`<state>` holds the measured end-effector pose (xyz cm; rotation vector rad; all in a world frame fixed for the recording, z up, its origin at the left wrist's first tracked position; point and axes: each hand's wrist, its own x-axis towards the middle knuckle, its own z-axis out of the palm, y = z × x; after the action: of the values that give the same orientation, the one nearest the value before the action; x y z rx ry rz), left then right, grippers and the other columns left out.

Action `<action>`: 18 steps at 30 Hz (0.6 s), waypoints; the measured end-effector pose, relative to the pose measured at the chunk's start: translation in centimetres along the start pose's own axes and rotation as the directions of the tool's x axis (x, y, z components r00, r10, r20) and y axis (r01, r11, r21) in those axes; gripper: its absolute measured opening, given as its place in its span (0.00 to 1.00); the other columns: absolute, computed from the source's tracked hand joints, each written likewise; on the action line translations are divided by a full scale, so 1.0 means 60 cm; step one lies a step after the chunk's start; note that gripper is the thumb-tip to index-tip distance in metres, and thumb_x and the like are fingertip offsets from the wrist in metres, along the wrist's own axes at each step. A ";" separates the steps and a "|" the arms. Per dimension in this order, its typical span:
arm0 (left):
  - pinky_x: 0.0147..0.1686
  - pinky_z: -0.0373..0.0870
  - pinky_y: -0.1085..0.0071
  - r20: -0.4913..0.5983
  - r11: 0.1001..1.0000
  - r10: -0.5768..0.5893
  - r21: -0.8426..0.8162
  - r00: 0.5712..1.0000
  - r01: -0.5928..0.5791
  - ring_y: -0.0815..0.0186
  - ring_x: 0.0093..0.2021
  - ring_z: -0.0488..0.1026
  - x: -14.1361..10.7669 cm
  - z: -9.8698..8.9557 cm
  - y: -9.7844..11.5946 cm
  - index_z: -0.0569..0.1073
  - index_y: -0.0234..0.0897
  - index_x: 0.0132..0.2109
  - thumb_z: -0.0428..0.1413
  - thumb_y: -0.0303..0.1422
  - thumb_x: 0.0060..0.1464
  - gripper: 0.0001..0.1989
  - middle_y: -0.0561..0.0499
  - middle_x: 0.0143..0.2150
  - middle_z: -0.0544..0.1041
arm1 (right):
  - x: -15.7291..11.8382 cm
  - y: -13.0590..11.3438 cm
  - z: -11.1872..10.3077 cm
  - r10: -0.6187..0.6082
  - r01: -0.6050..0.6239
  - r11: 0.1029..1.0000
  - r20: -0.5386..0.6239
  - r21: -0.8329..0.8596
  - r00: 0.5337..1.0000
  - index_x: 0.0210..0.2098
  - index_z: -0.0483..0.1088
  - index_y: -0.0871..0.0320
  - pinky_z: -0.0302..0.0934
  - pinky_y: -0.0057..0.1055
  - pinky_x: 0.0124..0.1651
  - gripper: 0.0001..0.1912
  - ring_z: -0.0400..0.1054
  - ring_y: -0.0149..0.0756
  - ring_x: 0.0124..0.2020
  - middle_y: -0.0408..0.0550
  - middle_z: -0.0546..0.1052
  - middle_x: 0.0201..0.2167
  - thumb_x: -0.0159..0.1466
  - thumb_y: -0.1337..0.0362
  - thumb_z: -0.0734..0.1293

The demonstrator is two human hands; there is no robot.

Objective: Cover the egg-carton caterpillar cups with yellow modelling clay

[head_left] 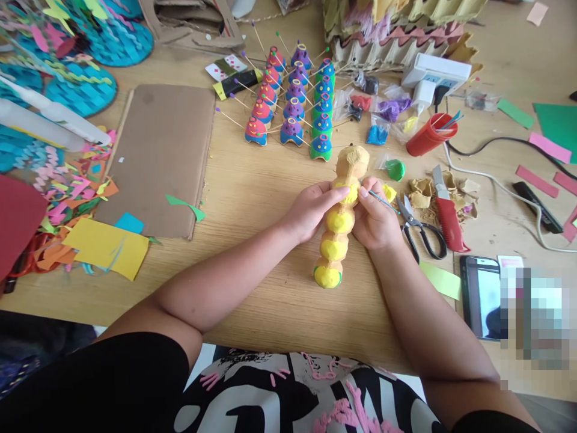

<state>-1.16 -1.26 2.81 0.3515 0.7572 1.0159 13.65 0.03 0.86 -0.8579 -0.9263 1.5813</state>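
Between my hands is a strip of egg-carton cups, tan with yellow clay on several humps and some green at the near end. My left hand grips its left side, the thumb lying on a yellow hump near the far end. My right hand is closed on a thin blue stick tool and touches the right side of the same hump. A lump of yellow clay lies just beyond the right fingers, and a green clay lump sits behind it.
Three rows of finished caterpillars stand behind. Scissors, a red-handled knife, a red cup and a phone are on the right. Cardboard and paper scraps lie left. A power strip trails cables.
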 end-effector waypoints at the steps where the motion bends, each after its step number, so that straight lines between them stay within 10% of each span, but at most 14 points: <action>1: 0.46 0.74 0.68 -0.008 1.000 0.008 0.012 1.000 -0.008 0.63 0.38 0.81 -0.001 0.001 0.000 0.80 0.42 0.37 0.69 0.34 0.57 0.05 0.54 0.31 0.82 | 0.000 0.000 0.001 0.006 -0.006 1.000 -0.002 0.010 1.000 0.34 0.60 0.49 0.70 0.32 0.33 0.29 0.70 0.31 0.31 0.36 0.73 0.32 0.56 0.47 0.83; 18: 0.53 0.72 0.62 0.007 0.994 0.062 0.088 0.998 -0.062 0.55 0.46 0.81 -0.002 0.001 -0.001 0.81 0.42 0.36 0.69 0.36 0.58 0.06 0.50 0.33 0.83 | -0.003 0.001 0.001 0.021 -0.022 0.999 0.028 0.037 0.999 0.35 0.60 0.49 0.71 0.33 0.36 0.28 0.70 0.32 0.32 0.36 0.73 0.33 0.57 0.49 0.83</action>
<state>-1.15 -1.40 2.89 0.4553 0.7927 1.0420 13.59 -0.17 0.87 -0.8240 -0.9075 1.6274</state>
